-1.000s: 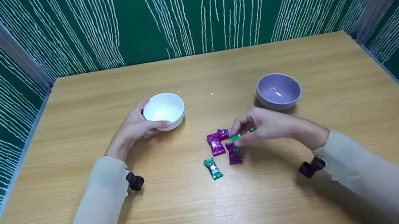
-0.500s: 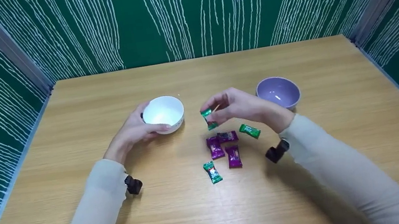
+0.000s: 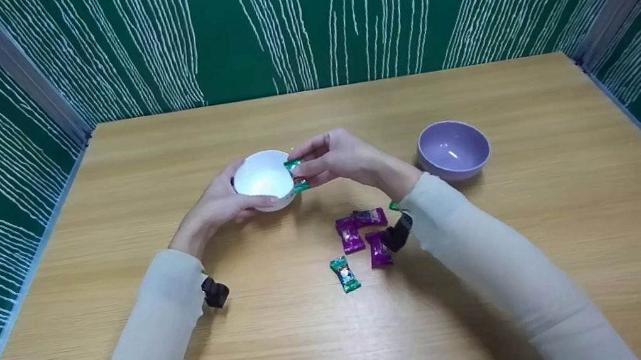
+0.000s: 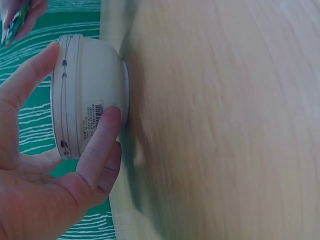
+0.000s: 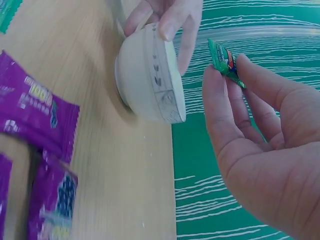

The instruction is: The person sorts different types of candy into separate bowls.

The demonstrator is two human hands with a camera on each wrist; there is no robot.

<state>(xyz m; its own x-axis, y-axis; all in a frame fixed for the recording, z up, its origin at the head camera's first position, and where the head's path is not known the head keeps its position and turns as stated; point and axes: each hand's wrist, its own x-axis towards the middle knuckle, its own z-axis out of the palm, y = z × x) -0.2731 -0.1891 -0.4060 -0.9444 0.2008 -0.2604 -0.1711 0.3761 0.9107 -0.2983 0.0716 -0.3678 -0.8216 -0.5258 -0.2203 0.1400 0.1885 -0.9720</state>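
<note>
My left hand [image 3: 215, 201] grips a white bowl [image 3: 263, 176] by its left side, thumb along the near rim. In the left wrist view the bowl [image 4: 102, 65] shows a band of small dark marks and a barcode label. Pinched between the thumb and fingers of my right hand [image 3: 340, 161] is a green wrapped candy [image 3: 300, 184], right at the bowl's right rim in the head view. The right wrist view has this candy [image 5: 222, 59] higher than the rim. Several wrapped candies lie nearer on the table, among them purple ones [image 3: 370, 217] and a green one [image 3: 345, 274].
A purple bowl [image 3: 453, 150] stands at the right, beyond my right forearm. Another green candy [image 3: 393, 206] is mostly hidden by the right sleeve and its black wrist camera [image 3: 397, 233]. Green walls with white streaks [image 3: 223, 36] border the wooden table [image 3: 282, 351].
My right hand has picked up a green candy from beside the purple ones and carried it left and away to the white bowl's rim. The left hand stays on the bowl.
</note>
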